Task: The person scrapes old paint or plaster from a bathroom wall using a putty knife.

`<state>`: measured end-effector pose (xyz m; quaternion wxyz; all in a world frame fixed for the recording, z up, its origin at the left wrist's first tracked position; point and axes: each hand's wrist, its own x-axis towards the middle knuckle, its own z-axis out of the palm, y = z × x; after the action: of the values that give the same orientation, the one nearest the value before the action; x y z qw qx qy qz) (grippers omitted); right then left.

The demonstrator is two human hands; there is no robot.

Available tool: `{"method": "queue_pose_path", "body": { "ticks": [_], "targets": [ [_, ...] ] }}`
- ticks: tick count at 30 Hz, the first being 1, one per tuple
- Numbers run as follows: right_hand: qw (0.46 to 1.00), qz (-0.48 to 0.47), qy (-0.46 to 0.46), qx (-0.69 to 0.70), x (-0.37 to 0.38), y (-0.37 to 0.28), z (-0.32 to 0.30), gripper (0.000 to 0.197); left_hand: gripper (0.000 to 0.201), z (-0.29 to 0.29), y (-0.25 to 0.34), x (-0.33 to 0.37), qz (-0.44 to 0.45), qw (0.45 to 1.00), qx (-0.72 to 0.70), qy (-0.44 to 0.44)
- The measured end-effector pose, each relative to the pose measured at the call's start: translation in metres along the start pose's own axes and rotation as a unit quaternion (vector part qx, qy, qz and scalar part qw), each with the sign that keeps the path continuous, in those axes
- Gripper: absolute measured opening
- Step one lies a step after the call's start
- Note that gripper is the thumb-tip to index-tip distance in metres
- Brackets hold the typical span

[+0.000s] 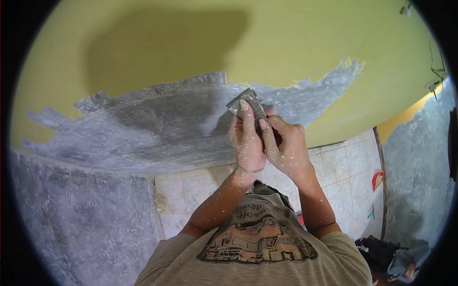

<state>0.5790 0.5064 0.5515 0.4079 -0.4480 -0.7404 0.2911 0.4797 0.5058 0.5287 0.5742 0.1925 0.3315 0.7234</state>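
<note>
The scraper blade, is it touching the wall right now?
Touching. The head view shows the scraper blade laid flat on the scraped grey patch of wall with no gap at its edge, the left hand pressing fingers on it and the right hand behind.

Both forearms are raised from the lower edge and brought together at the centre. The left hand (246,140) is stretched upward with its fingers extended, while the right hand (286,145) is curled closed just beside it, touching it.

A flat grey scraper blade (248,103), dusted with plaster, lay pressed against the wall, tilted with its wide edge toward eleven o'clock, at the border of bare grey plaster and yellow paint.
</note>
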Motion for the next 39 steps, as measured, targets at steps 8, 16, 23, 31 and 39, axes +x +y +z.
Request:
{"method": "queue_pose_path", "body": {
  "ticks": [8,16,23,31,39],
  "targets": [
    [0.995,-0.018,-0.089,-0.045,0.021,-0.009,-0.042,0.019,0.044,0.039,-0.022,-0.001,0.024,0.987,-0.077,0.137],
    [0.983,-0.079,-0.150,-0.071,0.043,-0.003,-0.047,0.020,0.051,0.042,-0.034,0.017,0.053,0.974,-0.148,0.166],
    [0.978,-0.073,-0.161,-0.108,0.048,-0.018,-0.044,0.024,0.050,0.030,-0.028,0.015,0.031,0.970,-0.193,0.147],
    [0.977,-0.090,-0.147,-0.128,0.043,-0.027,-0.035,0.018,0.057,0.013,-0.037,0.018,0.374,0.865,0.305,0.135],
    [0.972,-0.156,-0.116,-0.129,0.054,-0.032,-0.019,0.015,0.052,0.019,-0.010,0.020,0.133,0.975,-0.140,0.108]
  ]
}}
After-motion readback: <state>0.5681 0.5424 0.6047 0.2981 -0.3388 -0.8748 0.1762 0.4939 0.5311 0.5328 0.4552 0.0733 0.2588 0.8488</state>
